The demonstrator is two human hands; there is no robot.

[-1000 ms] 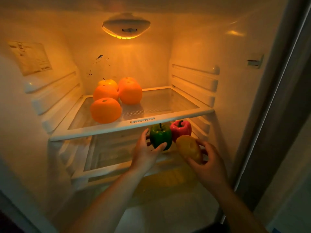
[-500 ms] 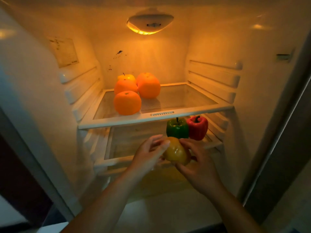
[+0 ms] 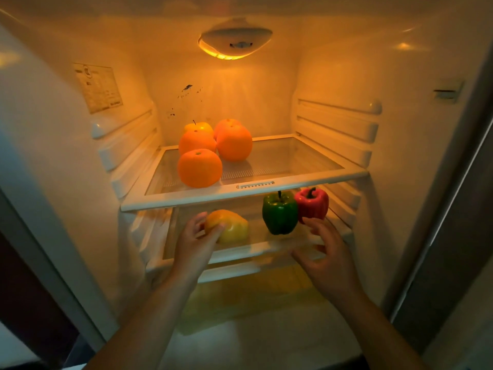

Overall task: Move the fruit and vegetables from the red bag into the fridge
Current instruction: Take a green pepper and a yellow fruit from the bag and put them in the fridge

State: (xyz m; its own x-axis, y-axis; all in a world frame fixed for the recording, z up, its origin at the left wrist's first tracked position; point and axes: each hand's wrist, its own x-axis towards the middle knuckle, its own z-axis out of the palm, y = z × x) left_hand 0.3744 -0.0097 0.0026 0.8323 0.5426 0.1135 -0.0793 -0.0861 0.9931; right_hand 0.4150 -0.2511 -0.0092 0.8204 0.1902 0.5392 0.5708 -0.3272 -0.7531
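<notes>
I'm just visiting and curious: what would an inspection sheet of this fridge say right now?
Surface: lower shelf, lit by the lamp.
Job's things: green pepper and red pepper upright on it; yellow pepper at its left; oranges on the upper shelf.
Clutter: dark specks on back wall.
Hands: left hand grips the yellow pepper; right hand open, empty.
Cables: nothing seen.
Surroundings: label on left wall.

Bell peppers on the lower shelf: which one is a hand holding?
The yellow bell pepper, leftmost, gripped by the left hand; the green bell pepper and red bell pepper stand further right, ungripped.
</notes>
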